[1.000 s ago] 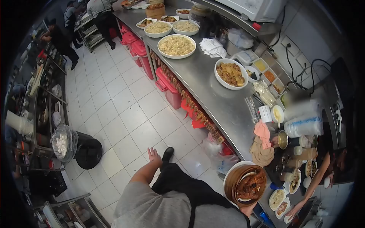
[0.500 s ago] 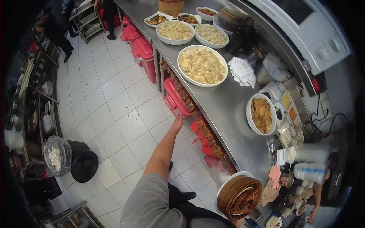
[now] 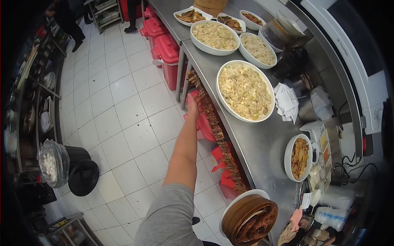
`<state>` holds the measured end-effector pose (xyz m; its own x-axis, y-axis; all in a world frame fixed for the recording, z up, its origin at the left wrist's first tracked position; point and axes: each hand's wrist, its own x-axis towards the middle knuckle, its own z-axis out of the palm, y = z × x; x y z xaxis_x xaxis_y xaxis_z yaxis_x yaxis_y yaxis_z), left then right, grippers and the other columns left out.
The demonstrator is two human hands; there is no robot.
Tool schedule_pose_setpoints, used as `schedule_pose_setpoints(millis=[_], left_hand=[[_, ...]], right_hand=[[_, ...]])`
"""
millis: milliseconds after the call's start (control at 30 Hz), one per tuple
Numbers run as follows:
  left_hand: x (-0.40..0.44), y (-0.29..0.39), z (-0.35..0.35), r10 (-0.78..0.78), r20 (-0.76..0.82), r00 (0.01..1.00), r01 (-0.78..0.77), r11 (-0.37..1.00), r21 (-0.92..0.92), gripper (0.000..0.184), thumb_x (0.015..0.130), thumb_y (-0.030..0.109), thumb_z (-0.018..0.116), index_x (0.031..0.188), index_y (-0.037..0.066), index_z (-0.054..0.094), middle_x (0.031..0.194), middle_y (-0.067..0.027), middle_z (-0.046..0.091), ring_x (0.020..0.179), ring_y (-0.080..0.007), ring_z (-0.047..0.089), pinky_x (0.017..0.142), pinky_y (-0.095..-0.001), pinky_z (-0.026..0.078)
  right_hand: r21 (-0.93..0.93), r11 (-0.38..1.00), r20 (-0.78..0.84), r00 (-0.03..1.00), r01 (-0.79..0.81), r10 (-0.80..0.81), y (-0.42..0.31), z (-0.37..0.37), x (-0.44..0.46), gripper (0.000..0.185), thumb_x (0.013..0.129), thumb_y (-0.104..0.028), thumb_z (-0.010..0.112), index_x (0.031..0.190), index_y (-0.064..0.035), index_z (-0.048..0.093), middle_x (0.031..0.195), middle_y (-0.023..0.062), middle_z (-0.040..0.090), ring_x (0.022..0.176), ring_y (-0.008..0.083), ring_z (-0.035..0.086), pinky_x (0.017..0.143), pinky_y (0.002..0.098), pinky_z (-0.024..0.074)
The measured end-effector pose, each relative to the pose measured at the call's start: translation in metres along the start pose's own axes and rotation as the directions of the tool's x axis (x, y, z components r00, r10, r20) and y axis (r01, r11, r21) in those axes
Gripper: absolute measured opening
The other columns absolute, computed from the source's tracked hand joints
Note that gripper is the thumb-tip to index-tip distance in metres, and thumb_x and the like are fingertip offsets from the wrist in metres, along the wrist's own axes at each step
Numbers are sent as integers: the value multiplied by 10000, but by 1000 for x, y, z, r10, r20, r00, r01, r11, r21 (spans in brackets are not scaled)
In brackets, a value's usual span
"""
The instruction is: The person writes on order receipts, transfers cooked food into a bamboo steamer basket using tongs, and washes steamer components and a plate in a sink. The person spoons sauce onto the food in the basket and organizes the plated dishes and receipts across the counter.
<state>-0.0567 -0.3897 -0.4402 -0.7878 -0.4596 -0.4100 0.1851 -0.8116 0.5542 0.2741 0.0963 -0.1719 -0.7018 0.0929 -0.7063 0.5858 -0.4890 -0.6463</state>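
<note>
My left hand (image 3: 192,107) reaches forward beside the metal counter's edge, over a red lidded bin (image 3: 204,126). It is seen edge-on, and its fingers are too unclear to tell whether they are spread or closed. At the bottom right, a white bowl (image 3: 225,216) carries a round bamboo steamer (image 3: 242,215) with dark reddish-brown food (image 3: 258,223) inside. My right hand (image 3: 255,244) supports the bowl from below; only a sliver of it shows at the frame's bottom edge.
Large bowls of pale food (image 3: 245,91) and a bowl of brown food (image 3: 301,158) stand on the counter (image 3: 256,143). Papers (image 3: 286,102) lie beside them. Across the tiled floor are a black bin (image 3: 83,177) and shelving. A person (image 3: 65,20) stands at the far left.
My left arm has stretched forward toward the counter edge. The view has moved closer to the large bowls. My right hand has dropped almost out of view beneath the steamer and bowl.
</note>
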Motion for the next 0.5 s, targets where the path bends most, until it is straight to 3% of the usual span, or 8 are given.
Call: schedule_pose_setpoints(millis=[100, 133, 233, 267, 367, 500], left_hand=[[-42, 56, 41, 14, -51, 999, -11, 999, 45, 655, 894, 616, 224, 1239, 117, 471, 864, 3, 496, 629, -105, 405, 553, -261, 400], [-38, 64, 42, 29, -34, 999, -31, 998, -61, 613, 900, 589, 286, 1240, 112, 466, 874, 12, 498, 640, -110, 416, 564, -271, 403], [-29, 89, 47, 91, -74, 993, -90, 996, 9, 459, 907, 513, 401, 1137, 140, 540, 674, 72, 449, 555, -73, 416, 545, -260, 370], [-30, 94, 48, 110, -116, 987, -108, 994, 22, 396, 901, 464, 462, 1079, 129, 575, 722, 65, 520, 553, -64, 437, 499, -220, 350], [-26, 104, 42, 105, 1, 994, -104, 980, 168, 389, 899, 413, 493, 1143, 111, 527, 979, -8, 576, 775, -135, 513, 686, -279, 417], [-29, 105, 39, 131, 16, 991, -132, 980, 151, 317, 892, 364, 529, 1115, 139, 546, 970, 16, 594, 794, -119, 519, 735, -298, 406]], right_hand=[[-17, 1000, 24, 1000, -12, 12, 4, 12, 7, 501, 923, -426, 344, 1262, -64, 416, 1202, 116, 509, 1072, 263, 520, 894, 393, 464], [-19, 1000, 31, 999, -17, 17, 5, 16, 9, 500, 923, -426, 345, 1262, -64, 416, 1201, 116, 509, 1072, 263, 520, 895, 393, 464], [-31, 999, 53, 998, -22, 23, 7, 25, 12, 499, 923, -424, 347, 1262, -64, 416, 1201, 116, 509, 1070, 264, 521, 897, 393, 462], [-34, 999, 60, 998, -23, 25, 8, 27, 13, 499, 923, -424, 347, 1261, -63, 416, 1201, 116, 509, 1070, 264, 521, 897, 393, 461], [-36, 999, 73, 997, -28, 30, 10, 32, 15, 498, 923, -422, 349, 1261, -63, 416, 1200, 115, 510, 1068, 264, 521, 899, 392, 460], [-38, 999, 90, 995, -33, 36, 13, 35, 17, 497, 924, -421, 351, 1261, -62, 415, 1200, 115, 510, 1067, 265, 521, 901, 392, 457]])
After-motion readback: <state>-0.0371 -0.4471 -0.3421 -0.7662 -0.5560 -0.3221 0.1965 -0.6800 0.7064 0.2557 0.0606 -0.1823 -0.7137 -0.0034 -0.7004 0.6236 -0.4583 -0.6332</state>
